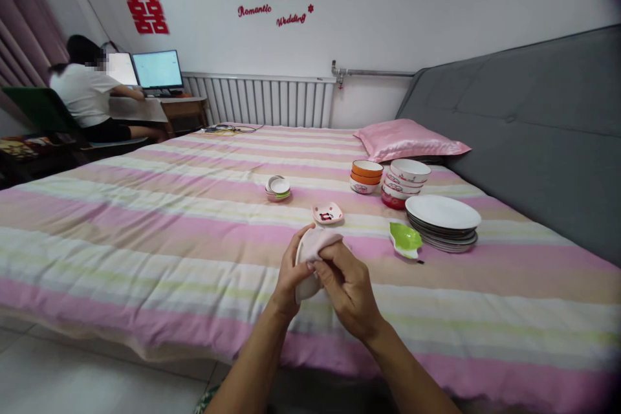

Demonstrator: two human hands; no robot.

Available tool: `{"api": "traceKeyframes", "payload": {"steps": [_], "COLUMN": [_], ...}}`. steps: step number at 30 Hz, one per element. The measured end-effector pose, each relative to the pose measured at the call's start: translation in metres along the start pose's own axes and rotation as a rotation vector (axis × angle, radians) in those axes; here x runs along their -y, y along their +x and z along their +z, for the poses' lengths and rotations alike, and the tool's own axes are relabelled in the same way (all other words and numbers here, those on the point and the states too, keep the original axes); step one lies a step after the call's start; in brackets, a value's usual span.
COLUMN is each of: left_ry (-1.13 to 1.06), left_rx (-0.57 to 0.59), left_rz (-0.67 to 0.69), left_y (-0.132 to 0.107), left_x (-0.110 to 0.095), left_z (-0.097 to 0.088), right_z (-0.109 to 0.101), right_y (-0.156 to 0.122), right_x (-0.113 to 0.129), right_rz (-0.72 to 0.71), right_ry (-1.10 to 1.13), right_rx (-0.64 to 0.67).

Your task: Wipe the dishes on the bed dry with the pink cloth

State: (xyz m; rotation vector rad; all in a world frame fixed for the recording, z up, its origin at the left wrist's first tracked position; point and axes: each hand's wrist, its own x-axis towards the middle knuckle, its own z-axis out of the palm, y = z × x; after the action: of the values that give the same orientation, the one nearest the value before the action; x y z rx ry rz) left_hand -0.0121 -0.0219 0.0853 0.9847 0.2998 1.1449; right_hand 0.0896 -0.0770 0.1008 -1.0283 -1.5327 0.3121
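My left hand (pixel 290 275) is closed around the edge of a white dish (pixel 305 290), which is tilted up in front of me. A pale pink cloth (pixel 323 240) lies over the dish, bunched in the closed fingers of my right hand (pixel 352 288) and pressed against it. Both hands hide much of the dish. Just beyond them on the bed sits a small pinkish square dish (pixel 327 213) with a cartoon print. To the right is a green leaf-shaped dish (pixel 405 239). Farther left stands a low stack of small dishes (pixel 278 189).
On the striped bed (pixel 169 239), a stack of plates (pixel 444 212), patterned bowls (pixel 406 184) and orange bowls (pixel 367 171) stand to the right. Behind them lies a pink pillow (pixel 410 139) by the grey headboard (pixel 524 103). A person (pixel 87 94) sits at a desk, far left.
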Motion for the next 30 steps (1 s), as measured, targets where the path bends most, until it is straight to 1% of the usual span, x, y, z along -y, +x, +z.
{"api": "traceKeyframes", "payload": {"steps": [2,7,10,13,18,24,27,30], "left_ry": [0.000,0.019,-0.009,-0.068,-0.127,-0.188,-0.202,-0.221], "left_rx": [0.021,0.042,0.045,0.033,-0.017,-0.075,-0.108,-0.171], "left_rz": [-0.002,-0.014,-0.029,-0.065,-0.113,-0.133,-0.154,-0.183], "left_y": [0.000,-0.001,-0.002,-0.003,-0.004,-0.005,-0.005,-0.005], "left_x": [0.001,0.004,0.005,0.005,0.006,0.010,0.011,0.011], "left_z": [-0.002,-0.005,-0.004,-0.001,0.002,0.002,0.002,0.003], "right_z": [-0.001,-0.006,-0.009,-0.012,-0.013,-0.009,-0.008,-0.007], "right_y": [0.001,0.006,0.008,0.008,0.007,0.007,0.007,0.008], "right_x": [-0.002,-0.012,-0.018,-0.018,-0.009,-0.004,-0.006,-0.008], "right_rz": [-0.001,0.065,0.083,0.068,-0.001,-0.030,0.003,0.093], "right_ry": [-0.024,-0.076,-0.080,-0.045,0.029,0.032,0.033,0.063], "right_rx": [-0.007,-0.053,-0.070,-0.056,0.040,0.037,0.010,-0.049]}}
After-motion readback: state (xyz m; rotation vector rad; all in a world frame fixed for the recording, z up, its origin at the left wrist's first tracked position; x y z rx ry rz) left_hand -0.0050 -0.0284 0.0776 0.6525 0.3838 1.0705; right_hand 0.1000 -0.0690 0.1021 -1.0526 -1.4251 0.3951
